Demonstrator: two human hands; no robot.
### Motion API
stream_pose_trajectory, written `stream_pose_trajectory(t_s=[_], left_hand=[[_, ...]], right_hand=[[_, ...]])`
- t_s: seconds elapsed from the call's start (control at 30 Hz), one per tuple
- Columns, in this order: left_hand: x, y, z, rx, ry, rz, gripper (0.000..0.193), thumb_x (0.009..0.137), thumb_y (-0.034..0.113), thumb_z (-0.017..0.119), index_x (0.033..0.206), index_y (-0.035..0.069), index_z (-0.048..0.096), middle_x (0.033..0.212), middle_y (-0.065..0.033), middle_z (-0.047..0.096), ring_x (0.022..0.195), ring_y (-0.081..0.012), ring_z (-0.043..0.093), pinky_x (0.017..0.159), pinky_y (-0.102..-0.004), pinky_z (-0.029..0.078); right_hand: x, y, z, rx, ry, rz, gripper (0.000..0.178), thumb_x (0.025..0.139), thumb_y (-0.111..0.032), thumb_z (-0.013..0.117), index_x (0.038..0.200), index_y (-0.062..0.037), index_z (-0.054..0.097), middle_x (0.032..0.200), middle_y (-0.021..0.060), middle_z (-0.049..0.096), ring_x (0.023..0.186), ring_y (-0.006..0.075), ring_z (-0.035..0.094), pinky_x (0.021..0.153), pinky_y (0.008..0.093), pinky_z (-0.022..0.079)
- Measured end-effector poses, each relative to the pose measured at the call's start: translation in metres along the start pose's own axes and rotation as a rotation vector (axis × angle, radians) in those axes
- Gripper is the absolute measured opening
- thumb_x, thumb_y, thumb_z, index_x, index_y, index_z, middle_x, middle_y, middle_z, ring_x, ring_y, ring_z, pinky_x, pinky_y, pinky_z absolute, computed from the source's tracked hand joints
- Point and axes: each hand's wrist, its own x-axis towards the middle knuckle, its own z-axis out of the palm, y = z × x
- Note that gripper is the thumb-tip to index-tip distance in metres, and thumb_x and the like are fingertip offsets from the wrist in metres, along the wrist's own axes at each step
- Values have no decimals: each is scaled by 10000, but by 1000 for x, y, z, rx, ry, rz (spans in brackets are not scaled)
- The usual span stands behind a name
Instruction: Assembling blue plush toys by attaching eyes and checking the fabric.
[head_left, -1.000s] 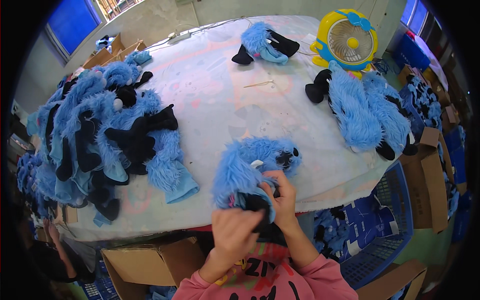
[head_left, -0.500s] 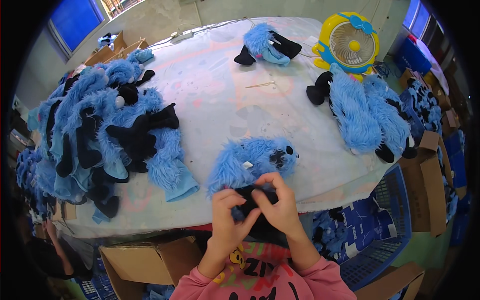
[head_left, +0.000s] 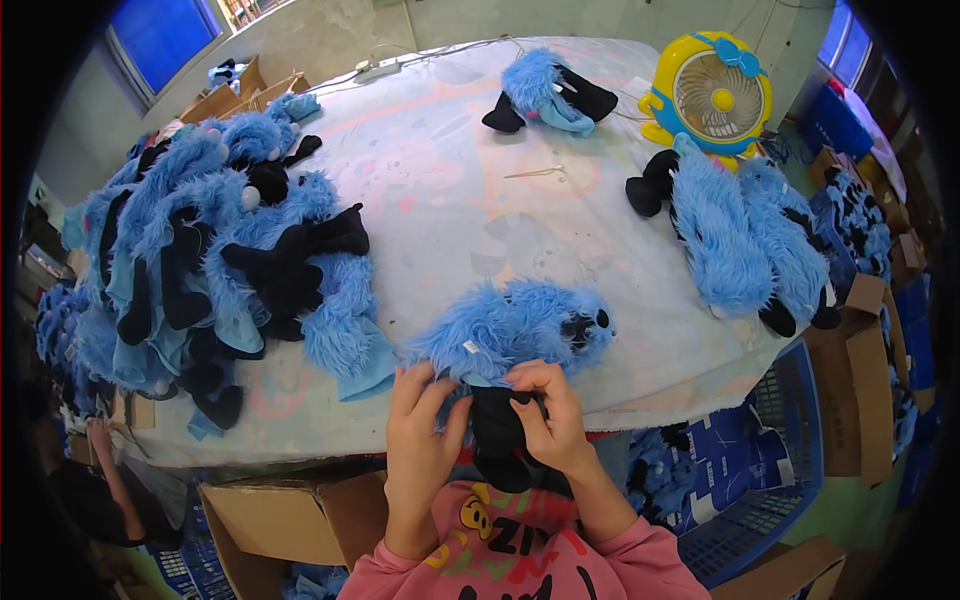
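Observation:
A furry blue plush toy [head_left: 500, 325] with black eye patches lies at the table's front edge, its head turned to the right and a small white tag on its fur. One black limb [head_left: 497, 425] hangs from its near side over the edge. My left hand [head_left: 420, 425] has curled fingers pinching the fur at the toy's left near edge. My right hand [head_left: 552, 415] grips the top of the black limb beside the light blue cloth, thumb against the black fabric. The fingertips of both hands are partly hidden in the plush.
A heap of blue and black plush toys [head_left: 200, 240] covers the table's left side. More plush toys [head_left: 725, 235] lie at right, another plush toy [head_left: 545, 90] at the back near a yellow fan [head_left: 715, 95]. A cardboard box [head_left: 290, 530] and blue basket [head_left: 760, 520] stand below.
My hands have spread apart, the left one moving left. The black limb, bunched between my fingers before, now hangs down in view. The picture has shifted slightly.

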Motion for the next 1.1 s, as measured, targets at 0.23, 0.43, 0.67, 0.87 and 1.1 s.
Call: stream_pose_trajectory(t_s=[0.23, 0.43, 0.67, 0.87, 1.1], left_hand=[[3, -2, -4, -170, -31, -190, 130, 679, -40, 567, 795, 19, 555, 920, -106, 516, 938, -280, 486, 867, -362, 368], [-2, -9, -4, -1057, 28, -113, 164, 651, -13, 589, 804, 44, 573, 861, -86, 503, 906, -250, 468, 875, -380, 350], [-7, 5, -1, -326, -149, 436, 144, 665, 6, 584, 799, 57, 578, 824, -65, 502, 772, -210, 448, 813, -350, 358], [-21, 11, 6, -404, -68, 440, 125, 675, -8, 574, 774, 66, 587, 803, -35, 499, 727, -189, 449, 736, -339, 380], [-28, 17, 15, -755, 308, 1, 105, 675, -8, 583, 749, 62, 609, 815, -29, 513, 683, -179, 457, 654, -324, 392]], right_hand=[[2, -4, 0, -143, -67, -31, 168, 739, 51, 487, 884, -30, 463, 928, 103, 536, 765, 168, 465, 655, 241, 378], [6, -11, -2, -210, 8, 123, 210, 703, 48, 536, 879, -34, 458, 879, 79, 529, 679, 144, 458, 594, 224, 373], [19, -22, 10, -588, 139, -86, 256, 638, -1, 612, 856, -41, 484, 845, 65, 517, 654, 173, 487, 566, 240, 389], [27, -31, 5, -640, 213, 126, 271, 632, -4, 627, 868, -53, 503, 841, 56, 513, 634, 167, 486, 551, 243, 397], [24, -37, 4, -389, 52, -109, 294, 612, 2, 635, 879, -57, 529, 877, 73, 524, 662, 176, 496, 543, 253, 409]])
